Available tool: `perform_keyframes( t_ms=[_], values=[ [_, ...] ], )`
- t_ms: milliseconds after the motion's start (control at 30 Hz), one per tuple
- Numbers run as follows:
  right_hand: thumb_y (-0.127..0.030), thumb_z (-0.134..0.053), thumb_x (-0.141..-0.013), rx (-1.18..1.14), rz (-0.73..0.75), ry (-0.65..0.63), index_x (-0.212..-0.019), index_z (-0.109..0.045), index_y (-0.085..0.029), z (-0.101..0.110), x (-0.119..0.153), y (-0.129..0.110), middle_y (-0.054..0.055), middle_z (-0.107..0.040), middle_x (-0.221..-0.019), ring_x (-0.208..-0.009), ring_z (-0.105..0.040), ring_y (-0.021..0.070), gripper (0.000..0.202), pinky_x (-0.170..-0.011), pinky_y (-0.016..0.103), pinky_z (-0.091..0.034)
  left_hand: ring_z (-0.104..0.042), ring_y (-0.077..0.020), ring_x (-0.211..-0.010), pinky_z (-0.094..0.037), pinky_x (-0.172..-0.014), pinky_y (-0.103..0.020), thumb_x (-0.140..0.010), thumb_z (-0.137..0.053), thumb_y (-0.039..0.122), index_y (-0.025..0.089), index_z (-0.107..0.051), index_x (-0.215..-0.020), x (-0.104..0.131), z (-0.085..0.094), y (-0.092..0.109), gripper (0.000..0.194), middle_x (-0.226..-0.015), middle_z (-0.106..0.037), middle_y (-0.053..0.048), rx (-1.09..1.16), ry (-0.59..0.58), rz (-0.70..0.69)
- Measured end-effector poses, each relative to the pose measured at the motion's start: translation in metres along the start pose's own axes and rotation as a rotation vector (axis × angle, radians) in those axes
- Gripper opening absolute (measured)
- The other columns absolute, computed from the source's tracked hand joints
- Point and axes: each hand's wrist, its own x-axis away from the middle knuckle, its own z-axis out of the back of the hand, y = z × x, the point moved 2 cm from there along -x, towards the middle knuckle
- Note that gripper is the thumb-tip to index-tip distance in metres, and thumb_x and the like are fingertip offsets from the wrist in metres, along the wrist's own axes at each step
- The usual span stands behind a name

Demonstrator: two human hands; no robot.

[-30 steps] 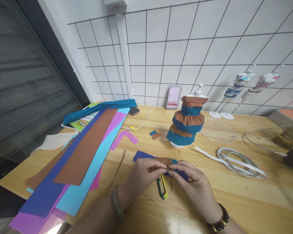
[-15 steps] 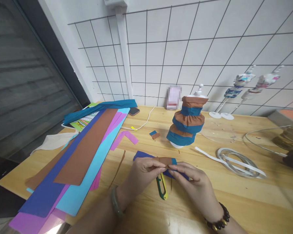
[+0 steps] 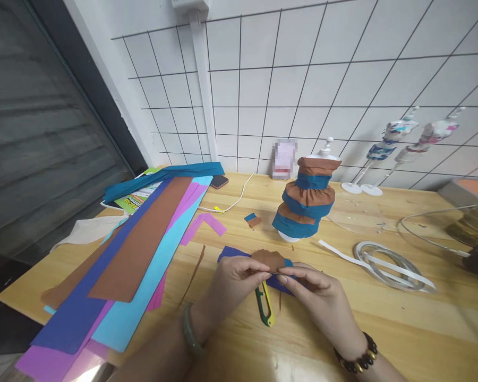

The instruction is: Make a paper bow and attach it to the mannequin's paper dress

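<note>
Between my hands is a small brown piece of crepe paper with a teal end. My left hand pinches its near edge between thumb and fingers. Close beside it, my right hand pinches the same edge near the teal end. Under the piece lies a dark blue strip, partly covered by my hands. A yellow and green cutter rests on the table just below, its upper end hidden. Behind my right hand stands a small mannequin dressed in brown and teal bands.
Long coloured paper sheets are piled at the left. A coil of white strip lies at the right. Two small mannequins stand by the tiled wall. A phone and a small brown and teal scrap lie farther back.
The brown piece now shows a broader face with a rounded, bulging upper edge; before, it was flatter and narrower. My right hand has shifted slightly right. Both hands still pinch the piece.
</note>
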Motion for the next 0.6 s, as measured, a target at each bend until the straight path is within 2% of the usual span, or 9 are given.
perform_keyframes(
  t_ms=[200, 433, 600],
  values=[
    [-0.025, -0.071, -0.067, 0.028, 0.017, 0.031, -0.074, -0.075, -0.026, 0.0033, 0.0002, 0.0021, 0.002, -0.073, -0.075, -0.068, -0.067, 0.0175, 0.008, -0.063, 0.026, -0.057, -0.066, -0.0166, -0.069, -0.053, -0.064, -0.023, -0.068, -0.069, 0.022, 0.013, -0.07, -0.074, -0.0001, 0.0031, -0.0041, 0.01, -0.074, -0.072, -0.007, 0.126, 0.021, 0.103],
    [-0.027, -0.071, -0.066, 0.058, 0.038, 0.028, -0.075, -0.075, -0.026, 0.0029, 0.0003, 0.0021, 0.003, -0.073, -0.076, -0.07, -0.068, 0.0191, 0.01, -0.065, 0.028, -0.057, -0.066, -0.016, -0.072, -0.052, -0.068, -0.024, -0.066, -0.07, 0.02, 0.014, -0.069, -0.077, -0.0008, -0.0006, -0.0049, 0.013, -0.077, -0.071, -0.005, 0.3, -0.028, 0.185],
    [-0.027, -0.071, -0.066, 0.046, 0.023, 0.013, -0.074, -0.075, -0.025, 0.0019, 0.0006, -0.0011, 0.004, -0.073, -0.076, -0.07, -0.067, 0.0185, 0.009, -0.065, 0.027, -0.056, -0.063, -0.0156, -0.068, -0.051, -0.065, -0.024, -0.066, -0.069, 0.021, 0.013, -0.069, -0.074, -0.0006, -0.0013, -0.0029, 0.011, -0.072, -0.069, -0.006, 0.236, -0.047, 0.157]
  ],
)
